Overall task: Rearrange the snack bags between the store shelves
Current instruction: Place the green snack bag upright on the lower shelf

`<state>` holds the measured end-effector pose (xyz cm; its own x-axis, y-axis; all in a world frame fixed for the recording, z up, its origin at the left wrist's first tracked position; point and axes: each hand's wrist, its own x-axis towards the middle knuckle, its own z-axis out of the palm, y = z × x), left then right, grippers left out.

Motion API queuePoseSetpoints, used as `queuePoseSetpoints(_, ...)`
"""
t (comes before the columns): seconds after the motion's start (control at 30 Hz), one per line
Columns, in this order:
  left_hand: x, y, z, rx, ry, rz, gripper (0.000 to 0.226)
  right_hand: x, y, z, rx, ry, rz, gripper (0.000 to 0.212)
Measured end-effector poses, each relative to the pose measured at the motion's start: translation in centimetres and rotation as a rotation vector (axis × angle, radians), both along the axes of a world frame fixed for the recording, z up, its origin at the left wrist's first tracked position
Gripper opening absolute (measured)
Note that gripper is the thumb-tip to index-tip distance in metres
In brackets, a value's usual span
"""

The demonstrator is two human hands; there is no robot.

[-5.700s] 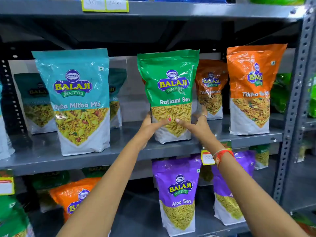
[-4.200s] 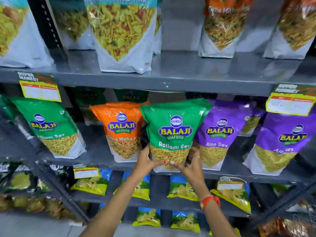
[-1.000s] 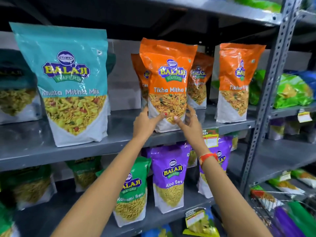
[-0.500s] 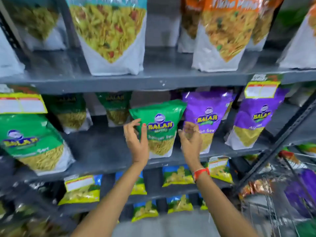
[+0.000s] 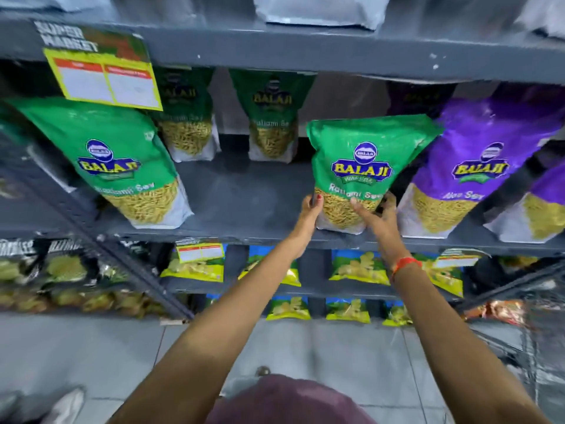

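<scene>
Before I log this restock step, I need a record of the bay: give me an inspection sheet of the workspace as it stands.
Surface: grey metal shelf, bare patch at its middle.
Job's things: green Ratlami Sev bag upright at the shelf's front edge; three more green bags to its left, two of them at the back; purple Aloo Sev bag beside it on the right.
Clutter: nothing seen.
Grippers: left hand and right hand clasp the green bag's lower sides.
Cables: nothing seen.
Surroundings: yellow price tag on the shelf above; yellow-green packets below; tiled floor.
</scene>
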<state>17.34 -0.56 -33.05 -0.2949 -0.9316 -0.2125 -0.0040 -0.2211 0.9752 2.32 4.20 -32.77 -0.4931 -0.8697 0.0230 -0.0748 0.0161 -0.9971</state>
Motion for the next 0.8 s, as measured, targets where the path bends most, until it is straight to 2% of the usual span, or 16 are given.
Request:
queuePoseSetpoints(0.07,1.4,-0.6,-0.2,0.055,0.070,0.033,0.014,1.4,-0.5,-0.4,0.006,-0.019,0.019,0.055)
queuePoseSetpoints(0.17,4.0,-1.5,-0.7,0.039,0.069,0.078,0.029,4.0,-1.7,-0.7,0.006,-0.036,0.059,0.058)
queuePoseSetpoints(0.27,7.0,-2.0,-0.8,0.018,0.062,0.130,0.019,6.9,-3.0,-0.8,0.001,-0.032,0.110,0.067)
queuePoseSetpoints(0.33,9.1,-2.0,-0.4,0.022,0.082,0.141,0.017,8.4,-3.8,-0.9,0.003,-0.042,0.129,0.064)
queuePoseSetpoints(0.47,12.4,-2.3,-0.1,0.025,0.070,0.160,0.031,11.1,-5.1,-1.1,0.005,-0.036,0.160,0.062)
queuePoseSetpoints(0.8,15.2,-1.3,-0.2,0.018,0.058,0.178,0.035,13.9,-4.6,-2.1,0.040,-0.024,0.130,0.064)
